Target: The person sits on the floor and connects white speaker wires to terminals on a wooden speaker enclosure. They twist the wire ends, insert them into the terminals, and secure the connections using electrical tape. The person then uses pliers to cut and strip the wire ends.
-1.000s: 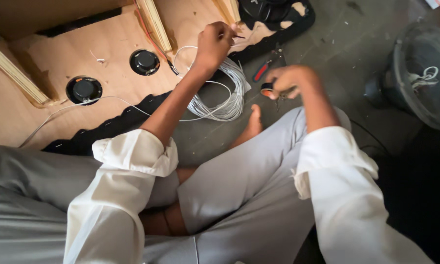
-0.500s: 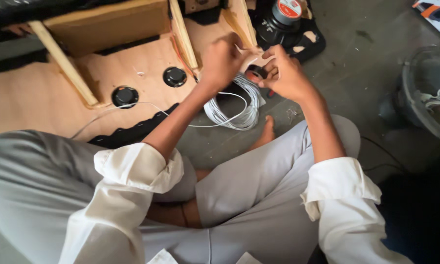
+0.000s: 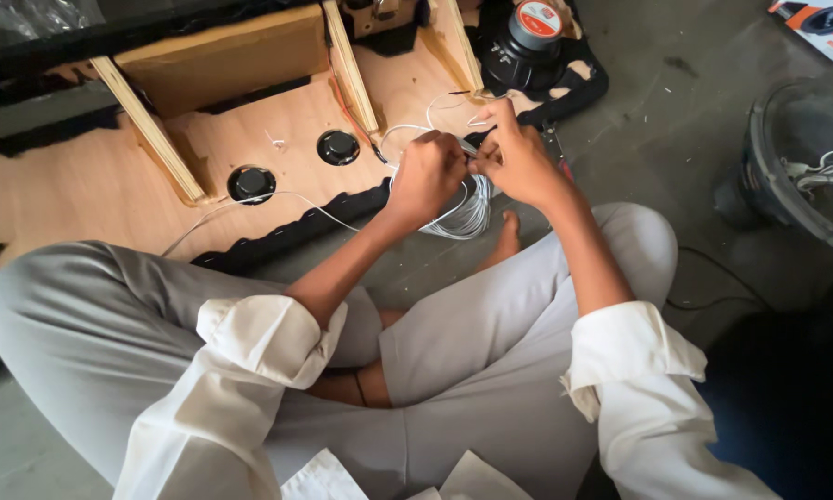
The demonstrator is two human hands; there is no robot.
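Both hands are up at centre-top of the frame, working the thin white wire (image 3: pixel 467 148) over the light plywood speaker panel (image 3: pixel 83 194) on the floor. Left hand (image 3: pixel 428 176) is curled nearly shut, fingers pinched on the wire w/ a small dark tool or tip poking out, can't tell what exactly. Right hand (image 3: pixel 514 162) is also closed tight, fingertips pinching the same strand right beside the left, so they're basically touching. The loose coil of white wire (image 3: pixel 463 213) hangs just below the hands. I'd say the stuff is light, floppy, a bit springy and prob slippery, so grip near the end w/ fingertips, not the coil. Count: 1 coil, 2 small round black tweeters (image 3: pixel 250 182) set in the panel, 1 big black speaker driver w/ red cap (image 3: pixel 528 42) at top, another large speaker (image 3: pixel 805 167) at right edge.
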